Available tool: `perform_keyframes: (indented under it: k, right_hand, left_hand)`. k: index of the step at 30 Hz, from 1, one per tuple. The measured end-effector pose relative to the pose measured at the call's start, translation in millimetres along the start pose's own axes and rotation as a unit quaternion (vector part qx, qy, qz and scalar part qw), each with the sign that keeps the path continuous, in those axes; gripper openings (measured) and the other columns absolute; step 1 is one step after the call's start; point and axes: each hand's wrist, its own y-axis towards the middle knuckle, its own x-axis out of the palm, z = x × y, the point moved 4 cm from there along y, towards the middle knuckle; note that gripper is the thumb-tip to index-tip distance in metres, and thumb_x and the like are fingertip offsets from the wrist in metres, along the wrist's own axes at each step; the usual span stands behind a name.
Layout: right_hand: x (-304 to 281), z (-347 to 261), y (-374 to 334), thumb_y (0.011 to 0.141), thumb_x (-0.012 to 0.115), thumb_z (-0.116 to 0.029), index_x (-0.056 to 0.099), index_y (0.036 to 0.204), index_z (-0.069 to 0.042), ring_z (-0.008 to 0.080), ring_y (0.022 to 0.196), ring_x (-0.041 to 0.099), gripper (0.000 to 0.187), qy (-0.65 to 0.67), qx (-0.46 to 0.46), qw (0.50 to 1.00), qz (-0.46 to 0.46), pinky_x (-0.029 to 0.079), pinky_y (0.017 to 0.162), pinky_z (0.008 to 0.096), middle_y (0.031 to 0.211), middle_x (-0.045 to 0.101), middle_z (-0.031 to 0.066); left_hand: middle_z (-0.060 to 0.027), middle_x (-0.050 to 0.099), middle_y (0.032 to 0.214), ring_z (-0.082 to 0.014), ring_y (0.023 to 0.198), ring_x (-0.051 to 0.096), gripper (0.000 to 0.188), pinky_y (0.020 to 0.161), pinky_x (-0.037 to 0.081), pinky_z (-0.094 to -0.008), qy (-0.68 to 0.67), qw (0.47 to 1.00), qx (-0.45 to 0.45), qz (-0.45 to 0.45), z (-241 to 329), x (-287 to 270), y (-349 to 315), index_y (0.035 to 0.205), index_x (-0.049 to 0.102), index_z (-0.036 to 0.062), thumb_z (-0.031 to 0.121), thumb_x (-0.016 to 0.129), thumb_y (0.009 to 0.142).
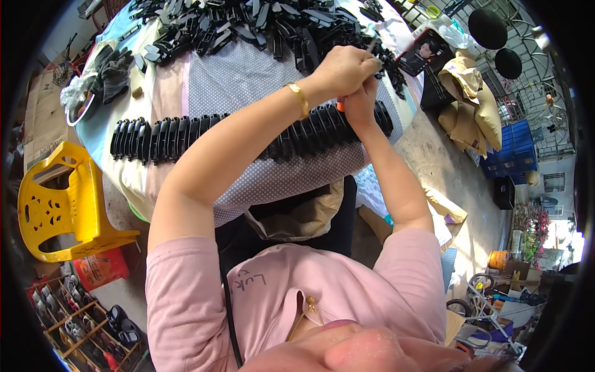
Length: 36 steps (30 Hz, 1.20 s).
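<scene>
Both hands meet over the far right of a cloth-covered round table (229,71). My left hand (344,71), with a gold bracelet at the wrist, is closed in a pinch; what its fingers hold is too small to make out. Just below and touching it, my right hand (359,105) is closed around something with a small orange end (340,107), mostly hidden. Under my forearms runs a long row of black plastic clip-like pieces (170,139), set side by side. Farther back lies a heap of loose black plastic pieces (248,28).
A phone (424,54) with a lit screen stands at the table's right edge. Dark gloves (113,73) lie on the left. Beside the table are a yellow plastic chair (77,201), stuffed sacks (471,121) and a blue crate (511,149). A brown bag (304,217) opens at my lap.
</scene>
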Motion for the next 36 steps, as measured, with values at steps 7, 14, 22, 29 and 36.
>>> perform_keyframes:
  k: [7, 14, 22, 29, 36]
  right_hand:
    - [11, -8, 11, 0.089, 0.048, -0.024, 0.050, 0.067, -0.004, 0.0070, 0.037, 0.041, 0.029, -0.096, -0.077, 0.992, 0.018, 0.031, 0.035, 0.0221, 0.048, 0.045, -0.0010]
    - [17, -10, 8, 0.088, 0.049, -0.019, 0.051, 0.070, -0.004, 0.0058, 0.038, 0.041, 0.024, 0.027, -0.013, 0.999, -0.038, 0.029, 0.035, 0.0213, 0.049, 0.045, -0.0014]
    - [29, -13, -3, 0.087, 0.048, -0.021, 0.049, 0.067, -0.003, 0.0067, 0.040, 0.043, 0.026, -0.013, 0.004, 0.999, -0.035, 0.031, 0.037, 0.0218, 0.049, 0.045, -0.0009]
    - [22, 3, 6, 0.087, 0.048, -0.023, 0.049, 0.064, -0.003, 0.0078, 0.038, 0.043, 0.030, 0.031, 0.035, 0.999, -0.003, 0.032, 0.035, 0.0223, 0.049, 0.046, 0.0002]
    - [38, -6, 1, 0.087, 0.049, -0.017, 0.051, 0.070, -0.002, 0.0070, 0.038, 0.042, 0.022, 0.013, 0.022, 0.999, -0.048, 0.030, 0.034, 0.0217, 0.050, 0.047, 0.0001]
  left_hand:
    - [-0.0114, 0.066, 0.094, -0.0216, 0.084, 0.063, 0.029, 0.077, 0.048, -0.0292, -0.071, 0.996, -0.050, 0.013, -30, -8, 5, 0.095, 0.068, 0.0058, 0.021, 0.047, 0.080]
    - [-0.0124, 0.067, 0.087, -0.0190, 0.080, 0.063, 0.029, 0.077, 0.048, -0.0283, -0.073, 0.993, -0.084, 0.025, -3, -17, -9, 0.096, 0.067, 0.0065, 0.023, 0.049, 0.081]
    - [-0.0184, 0.064, 0.079, -0.0316, 0.072, 0.063, 0.030, 0.067, 0.049, -0.0356, -0.056, 0.995, 0.024, 0.078, -14, -21, -20, 0.087, 0.068, 0.0059, 0.030, 0.052, 0.080]
    - [-0.0122, 0.067, 0.091, -0.0210, 0.082, 0.064, 0.030, 0.074, 0.050, -0.0292, -0.041, 0.996, -0.083, -0.016, -18, -15, -3, 0.097, 0.067, 0.0052, 0.024, 0.050, 0.080]
    - [-0.0111, 0.067, 0.090, -0.0173, 0.082, 0.063, 0.029, 0.072, 0.050, -0.0274, -0.102, 0.989, -0.097, 0.035, -23, -30, -20, 0.095, 0.067, 0.0016, 0.023, 0.051, 0.083]
